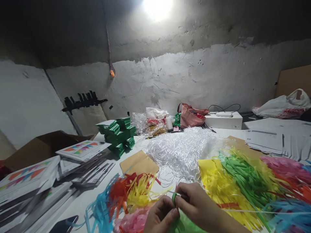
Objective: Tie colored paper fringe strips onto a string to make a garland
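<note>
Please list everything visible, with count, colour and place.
Light: 1, white, top
Cord: 1, reddish, wall
Patch: 1, black, wall
Cardboard: several, brown, left, right
Stacks: several, green, left
Printed packs: many, white, left
Phone: 1, dark, front
String heap: 1, whitish, centre
Sheets: 2, brown, beside heap
Streamers: many, multicoloured, beside hands
Wrapped clutter: uncountable, mixed colours, back
Spool or bottle: 1, white, back
Soft bag: 1, pink, back
Plastic bag: 1, white, right
Box: 1, white, back
Device: 1, white, on box
Papers: many, white, right
Bunch: 1, green, in hands
Left hand: 1, on bunch
Right hand: 1, on bunch
</note>
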Demonstrator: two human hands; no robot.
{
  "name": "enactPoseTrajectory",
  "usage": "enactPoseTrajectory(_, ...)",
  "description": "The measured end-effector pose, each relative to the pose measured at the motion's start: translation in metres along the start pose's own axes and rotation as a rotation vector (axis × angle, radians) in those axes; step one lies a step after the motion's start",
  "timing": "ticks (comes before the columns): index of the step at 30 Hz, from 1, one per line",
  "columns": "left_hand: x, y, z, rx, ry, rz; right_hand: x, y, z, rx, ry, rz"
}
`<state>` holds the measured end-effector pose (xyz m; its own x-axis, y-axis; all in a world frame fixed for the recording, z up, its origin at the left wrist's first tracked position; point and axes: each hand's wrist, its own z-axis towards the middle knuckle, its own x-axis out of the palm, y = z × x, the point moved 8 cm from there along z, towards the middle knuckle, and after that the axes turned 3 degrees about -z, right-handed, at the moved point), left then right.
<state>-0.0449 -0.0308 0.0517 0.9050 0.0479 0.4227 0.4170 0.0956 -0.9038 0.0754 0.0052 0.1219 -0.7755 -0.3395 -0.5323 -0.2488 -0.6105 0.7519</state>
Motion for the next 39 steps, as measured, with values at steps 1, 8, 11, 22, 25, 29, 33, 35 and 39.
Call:
enactPoseTrajectory(1, -0.002, 0.001, 0.001, -0.019, -0.022, -0.03, -0.005, 0.001, 0.001, 0.009, 0.013, 0.037)
enactPoseTrajectory(8, 0.001, 0.001, 0.005, -0.086, -0.071, -0.235, -0.037, 0.014, 0.0, 0.004, -0.065, 0.18)
enactPoseTrajectory(11, 0.003, 0.002, 0.005, -0.082, -0.054, -0.24, -0.031, 0.016, -0.003, 0.0, -0.052, 0.173)
enactPoseTrajectory(22, -0.001, 0.005, 0.004, -0.015, -0.076, -0.157, -0.012, 0.012, -0.002, -0.02, -0.006, 0.121)
enactPoseTrajectory(25, -0.002, 0.005, 0.001, 0.002, -0.091, -0.09, -0.003, 0.003, -0.001, 0.044, 0.021, 0.073)
enactPoseTrajectory(29, 0.002, 0.0, -0.002, 0.088, -0.047, 0.017, 0.003, 0.003, -0.002, 0.038, 0.03, 0.003)
enactPoseTrajectory(33, -0.006, 0.001, 0.0, 0.112, -0.041, 0.065, 0.002, 0.004, -0.004, 0.028, 0.035, -0.039)
enactPoseTrajectory(35, -0.013, 0.005, 0.002, 0.103, -0.052, 0.077, 0.005, 0.003, -0.004, 0.02, 0.06, -0.064)
enactPoseTrajectory(39, -0.016, 0.003, 0.003, 0.122, -0.065, 0.128, 0.013, 0.007, -0.002, 0.003, 0.091, -0.126)
